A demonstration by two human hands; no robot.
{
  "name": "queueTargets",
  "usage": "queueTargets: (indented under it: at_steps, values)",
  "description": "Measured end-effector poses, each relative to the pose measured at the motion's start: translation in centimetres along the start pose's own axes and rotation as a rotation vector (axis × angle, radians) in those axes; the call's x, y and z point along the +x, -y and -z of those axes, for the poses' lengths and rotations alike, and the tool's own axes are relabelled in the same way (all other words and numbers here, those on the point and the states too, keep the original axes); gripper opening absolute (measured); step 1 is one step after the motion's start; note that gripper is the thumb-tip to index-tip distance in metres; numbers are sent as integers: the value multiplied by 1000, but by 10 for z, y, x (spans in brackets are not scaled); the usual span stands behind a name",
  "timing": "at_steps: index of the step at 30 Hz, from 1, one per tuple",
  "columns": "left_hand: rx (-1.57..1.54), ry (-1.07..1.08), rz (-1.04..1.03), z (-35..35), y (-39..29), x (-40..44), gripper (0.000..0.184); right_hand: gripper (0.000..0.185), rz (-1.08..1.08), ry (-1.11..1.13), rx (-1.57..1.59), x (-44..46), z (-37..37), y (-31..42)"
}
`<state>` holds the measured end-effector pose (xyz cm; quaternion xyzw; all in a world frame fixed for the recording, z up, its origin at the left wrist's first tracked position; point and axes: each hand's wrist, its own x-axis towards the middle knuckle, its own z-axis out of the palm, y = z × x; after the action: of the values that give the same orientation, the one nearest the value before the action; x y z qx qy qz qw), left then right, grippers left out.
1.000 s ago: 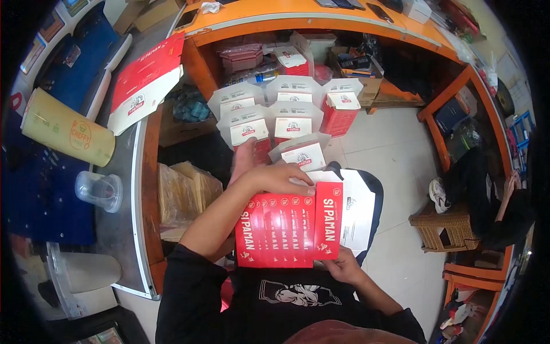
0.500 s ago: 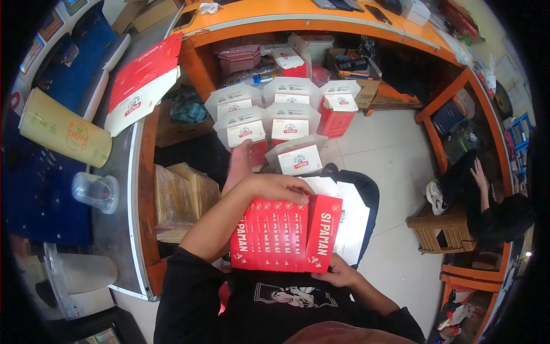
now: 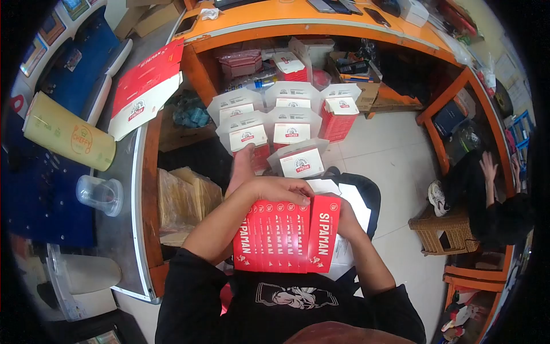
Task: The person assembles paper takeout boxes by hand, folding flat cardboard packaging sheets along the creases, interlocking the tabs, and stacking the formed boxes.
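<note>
The left hand (image 3: 279,188) lies across the top edges of a row of red SI PAMAN cartons (image 3: 271,237), partly open, with its fingers loosely bent and their tips at the upper corner of the end carton (image 3: 323,235); its thumb is hidden. The right hand (image 3: 348,222) is at the upper right side of that end carton, with its fingers mostly out of sight behind it, so how far it is closed and whether it grips the carton cannot be told. The row is in front of the person's black shirt (image 3: 298,312), its cartons overlapping side by side with their printed faces up, while the end carton leans slightly and shows its whole face. White carton sheets (image 3: 354,207) lie beside and partly beneath it, over the leg. Beyond the hands, six red-and-white boxes (image 3: 302,163) with raised white flaps stand close together on the tiled floor (image 3: 389,166), and a bare foot (image 3: 243,166) is at the nearer left one. On the grey table (image 3: 127,189) at the left are a flat SI PAMAN carton sheet (image 3: 146,86), a yellow CHEFFY cup (image 3: 69,131) and a clear plastic cup (image 3: 98,195). At the far right, another person's raised hand (image 3: 488,168) shows above a woven stool (image 3: 444,232).
</note>
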<state>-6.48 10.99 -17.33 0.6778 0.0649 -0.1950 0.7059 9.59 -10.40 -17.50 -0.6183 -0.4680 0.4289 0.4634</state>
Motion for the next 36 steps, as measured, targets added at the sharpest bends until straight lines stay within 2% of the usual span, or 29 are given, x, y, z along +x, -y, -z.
queueTargets:
  at_steps: [3, 7, 13, 16, 19, 20, 23, 26, 29, 30, 33, 36]
  values:
    - [-6, -14, -17, 5, 7, -1, 58, 35, -76, -70, -29, -5, 5, 3]
    - [-26, 37, 6, 7, 4, -1, 59, 36, -34, -32, 54, -11, 10, 0]
    - [-63, 70, -40, 6, 6, 7, 46, 34, -94, 45, 44, -3, 3, 3]
    - [-85, 49, -30, 6, 5, 7, 37, 36, -129, 87, 28, -1, 3, 1]
    - [-65, 52, -21, 7, 5, 8, 33, 44, -23, 87, -11, -2, -6, -7]
    - [-75, 56, -20, 8, 6, 7, 33, 53, -58, 121, -58, -1, -8, -11]
    - [-112, 60, -6, 7, 1, 1, 33, 55, -128, 202, 61, 9, -7, -8]
    - [-145, 50, 17, 7, -2, -4, 33, 51, -261, 172, 240, 15, -3, 4]
    - [-123, 35, 11, 7, -1, -2, 34, 45, -217, 48, 633, 9, 11, 8]
    - [-102, 32, 9, 8, 1, 0, 34, 36, -224, -76, 707, 7, 8, 23]
    - [-103, 49, -21, 9, 7, 3, 36, 22, -132, -84, 192, 13, 0, 25]
    - [-129, 55, -34, 9, 8, 3, 37, 15, -107, -108, 285, 15, -11, 31]
